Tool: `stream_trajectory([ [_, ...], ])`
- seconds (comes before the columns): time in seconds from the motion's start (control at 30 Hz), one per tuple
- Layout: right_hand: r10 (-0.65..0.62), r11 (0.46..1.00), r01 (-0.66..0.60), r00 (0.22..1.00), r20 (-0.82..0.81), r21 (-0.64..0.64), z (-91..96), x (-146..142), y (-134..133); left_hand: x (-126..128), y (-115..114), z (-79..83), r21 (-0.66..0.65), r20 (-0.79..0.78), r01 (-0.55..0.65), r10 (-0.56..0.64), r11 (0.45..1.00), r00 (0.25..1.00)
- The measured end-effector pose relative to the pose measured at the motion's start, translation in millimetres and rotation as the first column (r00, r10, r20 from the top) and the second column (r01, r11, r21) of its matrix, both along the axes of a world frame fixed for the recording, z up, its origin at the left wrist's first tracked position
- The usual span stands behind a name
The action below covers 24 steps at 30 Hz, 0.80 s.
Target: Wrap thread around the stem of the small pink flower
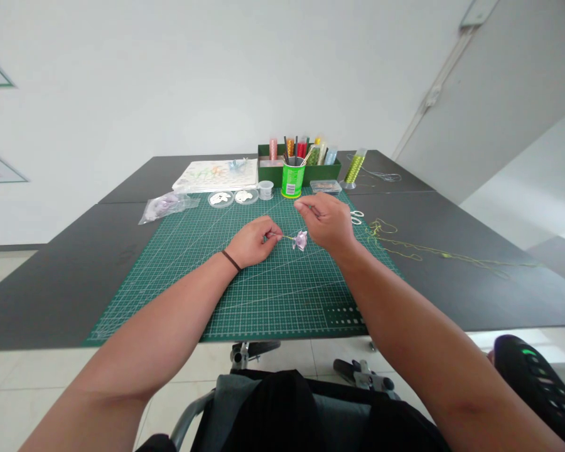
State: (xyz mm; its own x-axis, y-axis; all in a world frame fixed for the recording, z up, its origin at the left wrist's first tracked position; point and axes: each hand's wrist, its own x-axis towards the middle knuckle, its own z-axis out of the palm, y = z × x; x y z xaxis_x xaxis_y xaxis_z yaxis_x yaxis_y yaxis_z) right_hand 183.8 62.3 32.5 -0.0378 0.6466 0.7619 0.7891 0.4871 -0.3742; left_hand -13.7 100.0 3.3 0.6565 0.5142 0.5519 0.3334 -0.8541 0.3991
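Note:
My left hand (255, 241) is closed, pinching the thin green stem of a small lilac artificial flower (300, 240). The blossom points right, held over the green cutting mat (245, 301). Just above and to the right of the blossom is my right hand (327, 218), its thumb and fingers pressed together in a pinch. Whatever those fingertips hold, if anything, is too small to make out. White-handled scissors (356, 217) lie partly hidden behind my right hand.
A green pen cup (292, 181) stands before a dark green box (329, 174) of coloured tubes. Shallow dishes of white pieces (221, 199) and a plastic bag (164, 206) lie left. Yellow-green thread (400, 243) trails across the dark table at right, near a spool (355, 168).

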Motion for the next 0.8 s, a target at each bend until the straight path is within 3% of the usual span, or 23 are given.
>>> stream_trajectory([
  [0.27,-0.048,0.985,0.025,0.989,-0.139,-0.169,-4.0,6.8,12.8,-1.6,-1.3,1.0,0.026,-0.011,0.083,-0.083,0.996,0.997],
  [0.53,-0.073,0.899,-0.064,0.953,-0.293,-0.432,-11.4,9.4,22.6,-1.1,-2.8,0.9,0.004,0.048,0.122,-0.122,0.993,0.991],
  [0.8,-0.03,0.807,-0.154,0.954,-0.3,-0.57,-27.0,8.9,30.5,1.1,-1.7,0.2,-0.202,0.23,0.071,-0.023,0.977,0.973],
])
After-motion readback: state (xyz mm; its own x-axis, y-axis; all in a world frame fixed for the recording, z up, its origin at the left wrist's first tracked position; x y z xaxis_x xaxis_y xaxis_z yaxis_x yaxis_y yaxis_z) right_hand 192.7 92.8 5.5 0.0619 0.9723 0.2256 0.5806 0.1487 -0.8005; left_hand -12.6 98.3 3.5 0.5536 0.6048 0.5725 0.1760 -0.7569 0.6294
